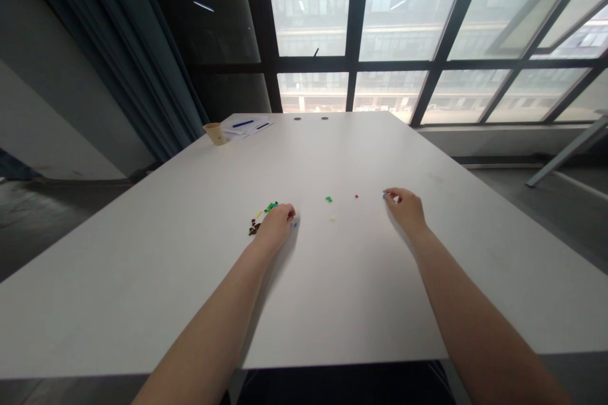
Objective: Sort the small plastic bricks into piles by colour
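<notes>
Two hands curled low at the fingertips, a close pinch suited to such tiny pieces, though what either grip held could not be told: the left hand [278, 226] sat beside a blue piece [294, 224], the right hand [405, 210] beside a second blue piece [384, 197]. Green pieces [271, 206] and dark brown pieces [254, 226] lay left on the white bench [351, 304].

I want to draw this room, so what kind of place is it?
Probably an office or meeting room: a long white table, big dark-framed windows looking onto another building, and papers with a blue pen.
</notes>
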Demonstrator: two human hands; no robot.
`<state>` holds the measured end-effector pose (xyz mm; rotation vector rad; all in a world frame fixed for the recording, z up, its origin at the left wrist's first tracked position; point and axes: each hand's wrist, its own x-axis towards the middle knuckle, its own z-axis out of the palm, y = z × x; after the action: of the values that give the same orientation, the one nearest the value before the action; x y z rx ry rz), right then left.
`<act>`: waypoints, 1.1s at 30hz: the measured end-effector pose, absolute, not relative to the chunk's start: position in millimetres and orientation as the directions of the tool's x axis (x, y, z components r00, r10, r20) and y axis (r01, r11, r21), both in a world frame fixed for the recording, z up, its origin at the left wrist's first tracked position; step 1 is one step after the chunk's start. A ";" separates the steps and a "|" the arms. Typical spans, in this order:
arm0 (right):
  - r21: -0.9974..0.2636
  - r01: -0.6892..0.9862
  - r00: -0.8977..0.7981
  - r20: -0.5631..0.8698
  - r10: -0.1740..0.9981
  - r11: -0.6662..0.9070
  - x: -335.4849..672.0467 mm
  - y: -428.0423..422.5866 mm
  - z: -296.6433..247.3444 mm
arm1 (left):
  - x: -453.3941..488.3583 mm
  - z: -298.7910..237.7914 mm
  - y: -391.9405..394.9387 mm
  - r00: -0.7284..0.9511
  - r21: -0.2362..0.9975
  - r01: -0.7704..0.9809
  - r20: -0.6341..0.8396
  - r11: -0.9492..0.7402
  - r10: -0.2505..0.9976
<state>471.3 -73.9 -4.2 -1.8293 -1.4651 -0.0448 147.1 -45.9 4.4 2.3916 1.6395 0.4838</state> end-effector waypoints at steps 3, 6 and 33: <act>-0.536 0.844 0.325 0.457 0.828 -0.036 468.7 -74.3 -3.7 | 146.1 6.3 -47.7 0.336 0.270 0.894 0.125 -0.358 0.934; -0.535 0.845 0.303 0.454 0.838 -0.016 467.1 -74.1 -3.9 | 147.9 9.4 -51.7 0.358 0.210 0.905 0.096 -0.371 0.929; -0.484 0.851 0.070 0.487 0.870 0.202 423.5 -87.8 14.3 | 182.3 26.0 -82.9 0.335 0.610 0.461 0.553 -0.645 0.763</act>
<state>423.5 -87.8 14.3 -1.6203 -1.7497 0.0329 182.3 -82.9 26.0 2.2609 1.0863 1.2207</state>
